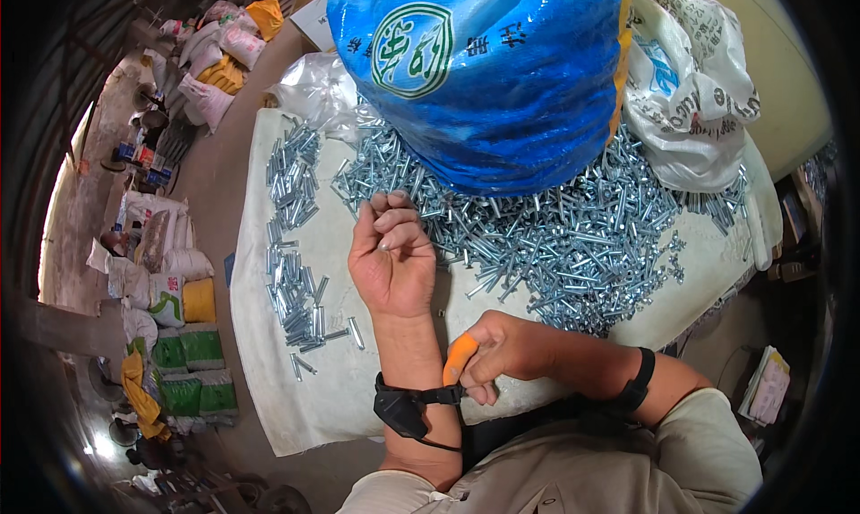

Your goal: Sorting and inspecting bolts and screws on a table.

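My left hand (391,259) is turned palm up over the pale cloth (300,397). Its fingers are loosely curled, with the thumb apart, and the palm holds nothing. A black device on a strap (400,410) sits round my left wrist. My right hand (512,353) reaches across to that wrist, its fingers closed at the black strap (439,395). An orange cover (460,354) shows on one of its fingers. Beyond my hands lies a wide heap of silvery screws (582,254). To the left, a smaller group of similar shiny metal pieces (291,173) is spread along the cloth.
A big blue sack (502,93) stands on the heap's far side, beside a white printed sack (685,93). Clear plastic (318,88) lies at the far left corner. Off to the left, filled bags (188,371) are stacked on the floor. Papers (767,387) lie at the lower right.
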`<state>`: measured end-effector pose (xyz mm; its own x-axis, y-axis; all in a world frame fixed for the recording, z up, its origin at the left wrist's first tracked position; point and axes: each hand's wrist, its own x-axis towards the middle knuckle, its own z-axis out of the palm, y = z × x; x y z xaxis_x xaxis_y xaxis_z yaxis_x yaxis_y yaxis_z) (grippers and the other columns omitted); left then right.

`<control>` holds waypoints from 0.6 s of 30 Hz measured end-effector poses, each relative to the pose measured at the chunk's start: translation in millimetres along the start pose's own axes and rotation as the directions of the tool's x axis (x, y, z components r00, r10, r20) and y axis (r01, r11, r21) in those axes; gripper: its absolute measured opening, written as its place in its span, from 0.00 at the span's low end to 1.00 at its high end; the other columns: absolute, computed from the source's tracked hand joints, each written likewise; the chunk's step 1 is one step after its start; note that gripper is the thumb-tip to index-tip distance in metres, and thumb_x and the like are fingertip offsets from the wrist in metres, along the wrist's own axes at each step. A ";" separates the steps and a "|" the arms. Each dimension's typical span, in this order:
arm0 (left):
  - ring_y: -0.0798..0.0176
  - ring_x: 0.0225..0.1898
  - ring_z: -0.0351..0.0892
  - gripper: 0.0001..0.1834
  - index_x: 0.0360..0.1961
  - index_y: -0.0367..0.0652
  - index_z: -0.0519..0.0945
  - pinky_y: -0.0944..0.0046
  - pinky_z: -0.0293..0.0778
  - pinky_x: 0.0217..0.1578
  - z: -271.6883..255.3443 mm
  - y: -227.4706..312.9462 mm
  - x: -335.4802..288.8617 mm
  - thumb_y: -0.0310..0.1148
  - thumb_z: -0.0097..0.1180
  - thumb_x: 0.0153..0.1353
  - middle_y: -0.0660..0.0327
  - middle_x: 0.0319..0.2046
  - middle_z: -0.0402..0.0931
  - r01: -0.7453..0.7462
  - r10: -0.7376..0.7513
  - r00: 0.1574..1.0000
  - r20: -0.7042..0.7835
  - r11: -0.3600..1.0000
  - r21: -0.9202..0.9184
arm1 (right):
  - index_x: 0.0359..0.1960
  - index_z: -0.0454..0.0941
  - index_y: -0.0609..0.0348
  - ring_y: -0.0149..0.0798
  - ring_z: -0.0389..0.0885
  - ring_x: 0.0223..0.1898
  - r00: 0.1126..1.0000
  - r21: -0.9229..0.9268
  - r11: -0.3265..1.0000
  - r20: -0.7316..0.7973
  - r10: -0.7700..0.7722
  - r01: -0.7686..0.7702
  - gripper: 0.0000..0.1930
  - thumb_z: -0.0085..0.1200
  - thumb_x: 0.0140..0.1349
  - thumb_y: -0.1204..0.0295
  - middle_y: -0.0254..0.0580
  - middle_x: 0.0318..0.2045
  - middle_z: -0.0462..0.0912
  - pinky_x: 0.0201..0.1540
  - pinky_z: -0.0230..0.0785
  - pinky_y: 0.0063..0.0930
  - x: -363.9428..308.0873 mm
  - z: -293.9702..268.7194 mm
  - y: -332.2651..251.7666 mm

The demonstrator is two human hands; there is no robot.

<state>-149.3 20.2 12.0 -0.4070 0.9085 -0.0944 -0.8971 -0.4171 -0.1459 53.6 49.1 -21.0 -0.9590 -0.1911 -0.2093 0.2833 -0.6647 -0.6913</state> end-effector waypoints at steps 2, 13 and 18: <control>0.67 0.35 0.77 0.11 0.47 0.27 0.76 0.71 0.77 0.29 1.2 -0.5 -0.5 0.29 0.51 0.77 0.50 0.44 0.71 -0.013 0.013 1.000 -0.004 1.000 0.014 | 0.46 0.83 0.73 0.34 0.86 0.24 1.000 0.005 1.000 0.012 -0.008 0.008 0.14 0.60 0.61 0.76 0.46 0.26 0.86 0.27 0.76 0.24 0.5 0.0 0.9; 0.67 0.35 0.78 0.12 0.48 0.27 0.76 0.70 0.77 0.30 0.2 1.1 -1.0 0.29 0.51 0.78 0.50 0.45 0.72 -0.013 0.013 1.000 0.006 0.999 0.039 | 0.44 0.83 0.72 0.33 0.85 0.22 0.999 0.006 1.000 -0.026 0.026 -0.026 0.12 0.63 0.64 0.74 0.43 0.24 0.85 0.26 0.75 0.23 1.8 4.3 1.2; 0.67 0.36 0.78 0.12 0.47 0.27 0.77 0.70 0.77 0.30 -0.7 2.8 -0.9 0.30 0.51 0.78 0.50 0.45 0.72 -0.007 0.007 1.000 0.011 0.999 0.043 | 0.44 0.83 0.73 0.32 0.84 0.22 0.999 -0.006 0.999 -0.041 0.032 -0.032 0.12 0.63 0.64 0.75 0.43 0.24 0.85 0.26 0.75 0.23 0.1 6.2 -2.0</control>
<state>-151.3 18.1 11.0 -0.4149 0.9059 -0.0846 -0.9007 -0.4222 -0.1029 52.9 45.9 -15.4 -0.9484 -0.1826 -0.2591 0.3140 -0.6542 -0.6881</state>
